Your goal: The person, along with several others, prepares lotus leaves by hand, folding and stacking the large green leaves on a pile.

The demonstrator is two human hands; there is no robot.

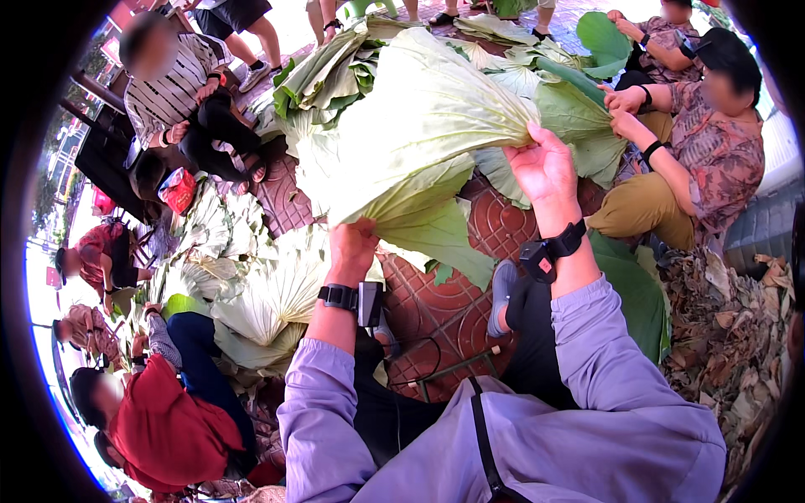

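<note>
A large pale green lotus leaf is stretched in the air between my two hands, its veined underside facing me. My left hand pinches the near edge of the leaf at the lower left. On the right, my right hand grips a gathered part of the leaf between thumb and fingers. A lower flap hangs between the hands over the paving. Beyond the held leaf lies a pile of folded lotus leaves, partly covered by it.
More lotus leaves are heaped to my left. Dry brown leaves pile up on the right, near a seated person holding a leaf. A person in red sits at left; another in stripes sits farther off. Red paving shows below.
</note>
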